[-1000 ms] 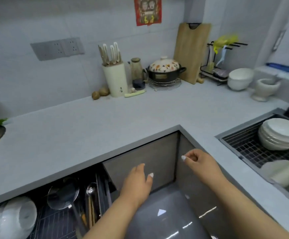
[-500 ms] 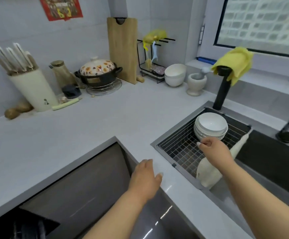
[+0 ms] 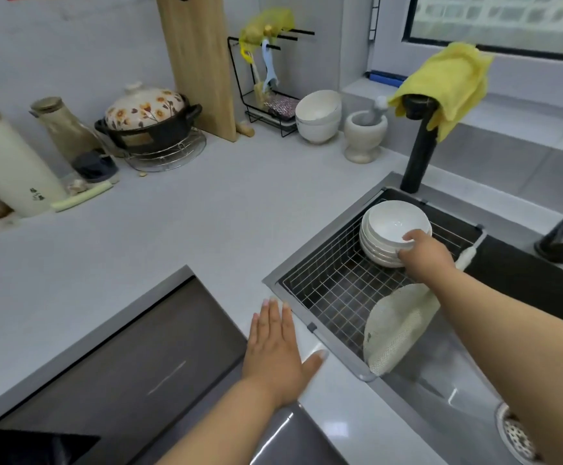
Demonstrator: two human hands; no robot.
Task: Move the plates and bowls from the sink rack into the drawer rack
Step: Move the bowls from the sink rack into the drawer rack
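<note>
The grey desk [image 3: 179, 236] fills most of the view, wrapping around a corner, and set into it on the right is the sink [image 3: 441, 391] with the wire sink rack [image 3: 333, 286] sitting in its near end. Behind the sink stands the black tap [image 3: 419, 152], a yellow cloth [image 3: 448, 78] draped over its top. Along the back wall, a wooden cutting board [image 3: 199, 62] leans upright, with a floral-lidded pot [image 3: 146, 119] on a wire trivet just to its left. In the rack, at its far end, sits the stack of white bowls [image 3: 391, 229], and there is the right hand [image 3: 424, 256], thumb over the rim of the top bowl and fingers curled down the near side of the stack, gripping it. A pale mesh-textured plate [image 3: 394, 327] leans on edge in the rack's near corner, under the right forearm. The left hand [image 3: 276, 347] lies flat, fingers straight and together, on the desk edge just beside the sink, holding nothing.
</note>
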